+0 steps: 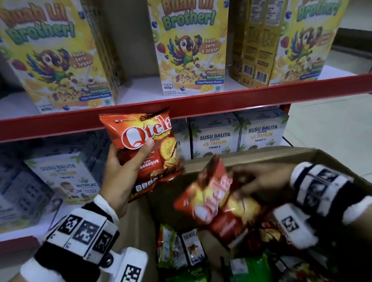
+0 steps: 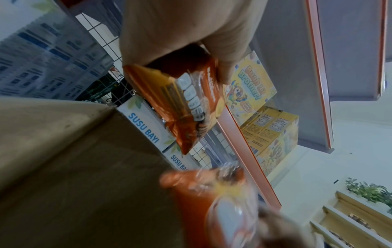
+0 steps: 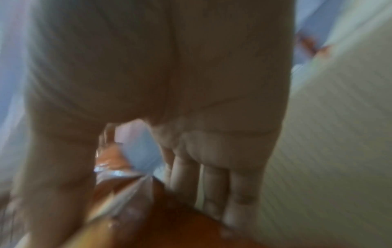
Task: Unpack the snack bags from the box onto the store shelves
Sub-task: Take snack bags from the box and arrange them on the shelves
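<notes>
My left hand (image 1: pixel 123 171) grips a red Qtela snack bag (image 1: pixel 146 145) upright in front of the red shelf edge (image 1: pixel 245 99), thumb across its front. In the left wrist view the same bag (image 2: pixel 186 100) hangs below the left hand (image 2: pixel 180 33). My right hand (image 1: pixel 261 178) holds a second red Qtela bag (image 1: pixel 215 202), blurred and tilted, above the open cardboard box (image 1: pixel 274 154). The right wrist view shows the right hand (image 3: pixel 169 117) with fingers round that bag (image 3: pixel 131 201). Several green and red snack bags (image 1: pixel 191 277) lie in the box.
Yellow cereal boxes (image 1: pixel 191 35) stand on the upper shelf. White milk cartons (image 1: pixel 214 135) and one (image 1: pixel 68 175) at the left fill the lower shelf. Pale tiled floor (image 1: pixel 340 123) lies to the right of the shelving.
</notes>
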`<state>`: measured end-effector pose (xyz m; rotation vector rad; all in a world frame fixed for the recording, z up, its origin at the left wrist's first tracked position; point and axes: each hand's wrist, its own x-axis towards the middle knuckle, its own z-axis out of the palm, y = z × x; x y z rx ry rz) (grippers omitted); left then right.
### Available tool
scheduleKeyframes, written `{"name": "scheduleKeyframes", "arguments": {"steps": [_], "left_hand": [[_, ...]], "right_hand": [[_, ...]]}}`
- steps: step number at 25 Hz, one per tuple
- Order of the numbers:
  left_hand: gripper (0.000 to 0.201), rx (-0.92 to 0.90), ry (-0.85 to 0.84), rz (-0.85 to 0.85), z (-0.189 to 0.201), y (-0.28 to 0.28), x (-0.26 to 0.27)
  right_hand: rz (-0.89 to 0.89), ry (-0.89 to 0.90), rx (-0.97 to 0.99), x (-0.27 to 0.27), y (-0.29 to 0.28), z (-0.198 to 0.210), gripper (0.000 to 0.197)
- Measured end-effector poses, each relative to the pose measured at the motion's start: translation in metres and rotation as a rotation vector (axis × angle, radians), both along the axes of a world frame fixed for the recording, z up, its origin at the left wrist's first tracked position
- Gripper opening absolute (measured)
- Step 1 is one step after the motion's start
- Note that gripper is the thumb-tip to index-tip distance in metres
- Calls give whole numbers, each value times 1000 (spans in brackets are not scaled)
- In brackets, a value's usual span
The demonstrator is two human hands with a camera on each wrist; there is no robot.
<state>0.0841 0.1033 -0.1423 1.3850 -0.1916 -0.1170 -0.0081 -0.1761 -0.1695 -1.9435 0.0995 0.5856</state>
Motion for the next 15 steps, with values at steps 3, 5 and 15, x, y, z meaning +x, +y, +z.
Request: {"name": "scheduleKeyframes", "arguments": {"steps": [3, 5, 15], "left_hand": [[59, -37, 34, -9, 2, -7, -6], [53, -49, 85, -75, 2, -15, -13], [130, 17, 109, -355, -4, -23, -36]], "right_hand": [[-210, -148, 583, -12, -3, 48, 45], [-283, -251, 650, -15, 10, 56, 38], [-317, -335, 480, -2, 40, 17, 53]]}}
